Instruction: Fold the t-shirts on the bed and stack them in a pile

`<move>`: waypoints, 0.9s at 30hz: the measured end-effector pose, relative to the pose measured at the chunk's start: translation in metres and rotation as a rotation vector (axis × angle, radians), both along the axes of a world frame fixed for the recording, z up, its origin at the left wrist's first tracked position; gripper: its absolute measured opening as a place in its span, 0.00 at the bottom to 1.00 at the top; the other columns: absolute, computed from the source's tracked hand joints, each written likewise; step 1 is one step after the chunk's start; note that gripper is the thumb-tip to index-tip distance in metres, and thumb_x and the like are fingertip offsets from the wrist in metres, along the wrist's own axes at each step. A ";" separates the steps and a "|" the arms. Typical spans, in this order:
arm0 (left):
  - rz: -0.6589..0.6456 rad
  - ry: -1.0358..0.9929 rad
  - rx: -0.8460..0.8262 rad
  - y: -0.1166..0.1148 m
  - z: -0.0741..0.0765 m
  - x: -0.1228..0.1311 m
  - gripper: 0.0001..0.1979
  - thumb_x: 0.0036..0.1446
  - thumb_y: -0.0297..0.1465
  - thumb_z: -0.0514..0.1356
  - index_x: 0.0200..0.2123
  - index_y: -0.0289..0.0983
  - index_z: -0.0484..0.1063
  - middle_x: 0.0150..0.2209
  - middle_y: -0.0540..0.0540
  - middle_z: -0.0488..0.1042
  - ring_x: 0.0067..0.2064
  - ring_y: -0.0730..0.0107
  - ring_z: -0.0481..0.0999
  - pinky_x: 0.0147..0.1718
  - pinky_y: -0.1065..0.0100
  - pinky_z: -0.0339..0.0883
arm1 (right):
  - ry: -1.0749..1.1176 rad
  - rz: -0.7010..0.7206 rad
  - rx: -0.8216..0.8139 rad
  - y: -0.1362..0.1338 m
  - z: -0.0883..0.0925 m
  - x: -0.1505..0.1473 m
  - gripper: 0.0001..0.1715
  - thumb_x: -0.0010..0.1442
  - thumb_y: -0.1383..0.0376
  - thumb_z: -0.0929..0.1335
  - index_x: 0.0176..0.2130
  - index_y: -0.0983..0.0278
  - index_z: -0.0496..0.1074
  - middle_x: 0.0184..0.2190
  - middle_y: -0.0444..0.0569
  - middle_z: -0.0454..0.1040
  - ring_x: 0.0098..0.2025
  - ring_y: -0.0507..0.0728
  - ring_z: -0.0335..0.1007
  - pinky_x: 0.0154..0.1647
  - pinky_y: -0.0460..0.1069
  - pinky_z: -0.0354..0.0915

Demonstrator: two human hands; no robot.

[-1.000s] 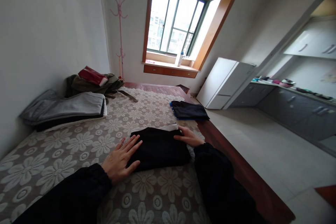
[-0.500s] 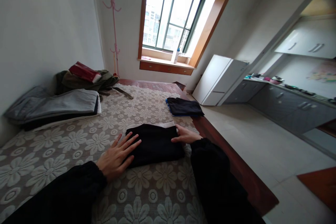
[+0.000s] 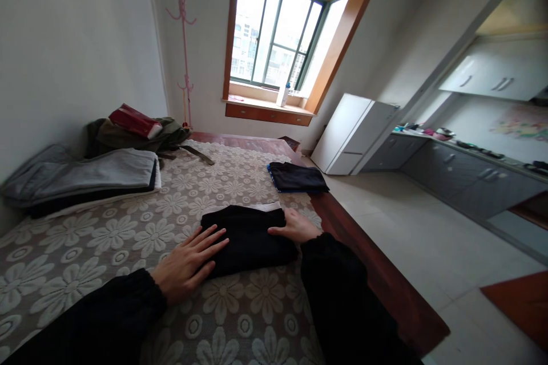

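Note:
A folded black garment lies on the flower-patterned lace cover of the bed, with a strip of white cloth showing at its far edge. My left hand rests flat on the garment's left edge, fingers spread. My right hand lies flat on its right side, fingers stretched across the top. Both arms wear black sleeves.
Another folded dark garment sits farther along the bed's right edge. Folded grey clothes and an olive heap with a red item lie at the left by the wall. The wooden bed frame borders tiled floor. A white fridge stands beyond.
The view has shifted slightly. My right hand has slid a little leftward over the garment's top; my left hand stays flat on its left edge.

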State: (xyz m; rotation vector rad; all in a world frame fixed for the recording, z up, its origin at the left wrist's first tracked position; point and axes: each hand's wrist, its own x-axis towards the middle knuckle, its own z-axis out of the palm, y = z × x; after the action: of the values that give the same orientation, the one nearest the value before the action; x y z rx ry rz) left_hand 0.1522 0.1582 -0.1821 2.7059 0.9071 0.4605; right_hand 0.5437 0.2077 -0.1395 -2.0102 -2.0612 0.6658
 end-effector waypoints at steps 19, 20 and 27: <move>-0.008 -0.047 0.039 0.010 -0.027 -0.006 0.32 0.76 0.39 0.54 0.79 0.56 0.51 0.79 0.52 0.55 0.80 0.52 0.54 0.79 0.42 0.50 | 0.543 0.111 -0.116 0.004 0.010 0.003 0.35 0.51 0.60 0.77 0.51 0.55 0.57 0.50 0.46 0.74 0.49 0.61 0.75 0.54 0.57 0.71; -0.011 -0.055 0.047 0.010 -0.027 -0.006 0.32 0.76 0.39 0.54 0.79 0.56 0.51 0.79 0.52 0.55 0.80 0.52 0.54 0.79 0.42 0.50 | 0.575 0.098 -0.138 0.006 0.008 0.004 0.37 0.50 0.60 0.78 0.51 0.55 0.57 0.50 0.46 0.74 0.48 0.61 0.76 0.53 0.58 0.71; -0.016 -0.057 0.067 0.011 -0.028 -0.006 0.33 0.76 0.39 0.55 0.79 0.56 0.51 0.79 0.52 0.55 0.80 0.52 0.54 0.79 0.44 0.51 | 0.507 0.020 -0.122 0.009 -0.006 0.007 0.53 0.48 0.59 0.82 0.65 0.60 0.59 0.58 0.56 0.76 0.62 0.69 0.74 0.70 0.65 0.65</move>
State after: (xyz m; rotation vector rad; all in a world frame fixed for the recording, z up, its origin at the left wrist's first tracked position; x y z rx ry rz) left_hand 0.1458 0.1691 -0.2105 2.7422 0.8699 0.5714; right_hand 0.5510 0.2165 -0.1456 -1.6500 -1.7717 1.1869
